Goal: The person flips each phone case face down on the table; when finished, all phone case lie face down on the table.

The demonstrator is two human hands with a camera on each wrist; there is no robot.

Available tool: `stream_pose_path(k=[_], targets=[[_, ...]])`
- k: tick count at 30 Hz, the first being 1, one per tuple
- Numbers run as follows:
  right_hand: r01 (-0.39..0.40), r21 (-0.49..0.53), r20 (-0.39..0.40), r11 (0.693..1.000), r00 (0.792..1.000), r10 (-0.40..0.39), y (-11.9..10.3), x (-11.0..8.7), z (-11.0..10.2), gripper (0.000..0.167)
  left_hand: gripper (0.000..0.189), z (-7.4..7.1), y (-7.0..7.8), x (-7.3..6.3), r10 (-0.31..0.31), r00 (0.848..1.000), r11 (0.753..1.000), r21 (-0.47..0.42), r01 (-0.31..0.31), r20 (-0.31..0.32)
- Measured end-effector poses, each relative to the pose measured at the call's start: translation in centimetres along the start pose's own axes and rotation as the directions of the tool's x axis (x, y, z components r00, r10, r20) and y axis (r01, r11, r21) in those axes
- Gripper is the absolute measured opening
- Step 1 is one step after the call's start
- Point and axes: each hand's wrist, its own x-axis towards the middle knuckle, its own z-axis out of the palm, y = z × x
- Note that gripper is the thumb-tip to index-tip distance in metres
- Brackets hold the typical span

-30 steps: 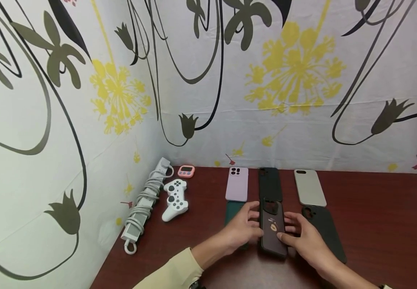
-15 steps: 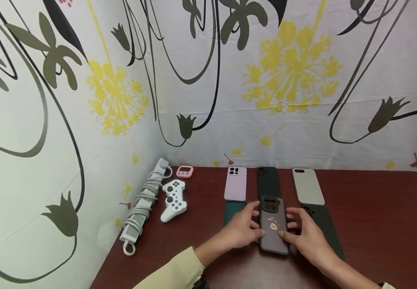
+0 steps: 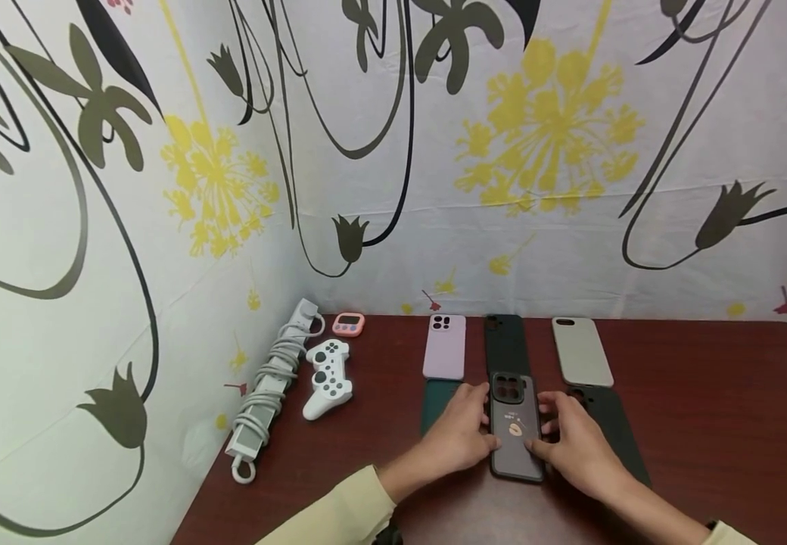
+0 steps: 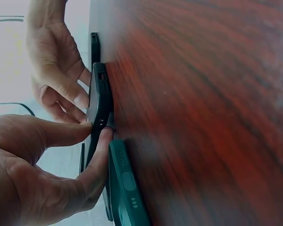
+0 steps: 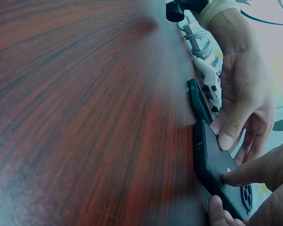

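A black-rimmed phone case [image 3: 517,450] with a smoky, see-through back and a small printed design lies between both hands, camera cutout toward the wall. My left hand [image 3: 456,437] pinches its left edge; in the left wrist view the thumb is on the back and a finger [image 4: 103,148] sits low beside the rim. From the other side my right hand [image 3: 579,446] holds the right edge, thumb on the back, fingers along the rim. Left of it lies a teal phone case [image 3: 438,405], partly covered by my left hand. A black phone case [image 3: 617,428] lies beyond my right hand.
Along the back lie a lilac phone case [image 3: 445,350], a dark green one [image 3: 508,347] and a pale grey one [image 3: 583,354]. At left are a white game controller [image 3: 329,378], a pink timer [image 3: 349,325] and a cord-wrapped power strip [image 3: 272,386]. Patterned cloth [image 3: 393,189] hangs behind.
The held phone case has shifted slightly and its back now looks lighter, as if lying flatter. Both hands keep their grip on its edges. The head view has moved a little.
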Motion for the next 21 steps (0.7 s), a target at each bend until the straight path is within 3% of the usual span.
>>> stream_pose_path(k=[8,21], targets=[[-0.001,-0.041,0.025,0.999,1.0,0.002,-0.27,0.28,0.0,0.076,0.08,0.24,0.5,0.38,-0.045,0.999,0.988,0.151,0.044,0.008],[0.006,-0.088,0.038,0.996,0.999,-0.003,-0.2,0.64,0.1,0.077,0.08,0.36,0.61,0.89,-0.062,0.997,0.969,0.242,0.051,0.037]])
